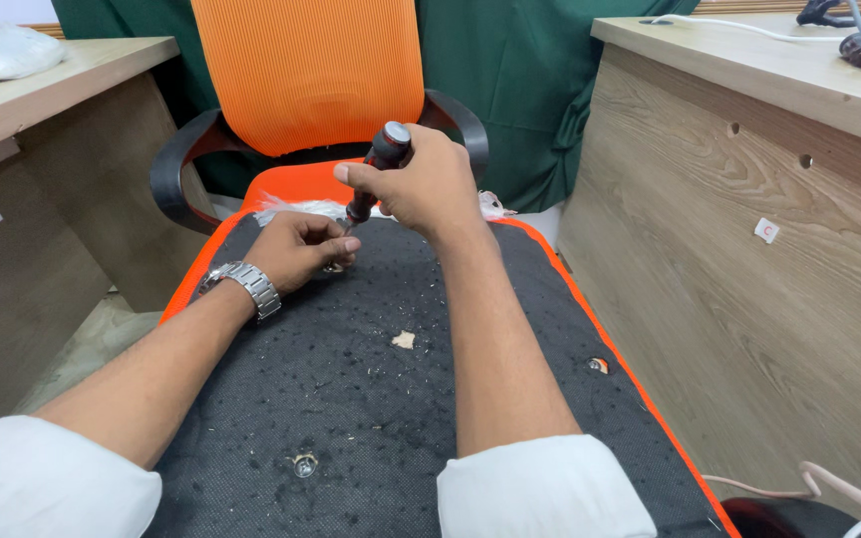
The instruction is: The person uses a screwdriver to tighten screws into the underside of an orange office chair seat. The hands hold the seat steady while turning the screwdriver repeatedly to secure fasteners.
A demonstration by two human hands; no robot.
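Gripping a screwdriver (375, 171), right hand (429, 184) closed, left hand (301, 249) pinching its hidden tip, seat underside (371, 399)

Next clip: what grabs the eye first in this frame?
The bright orange chair back at top centre stands out first. Below it, the right hand grips a black-and-red screwdriver held nearly upright, while the left hand, with a metal wristwatch, pinches at its tip. Both work over a black fabric panel edged in orange and speckled with debris.
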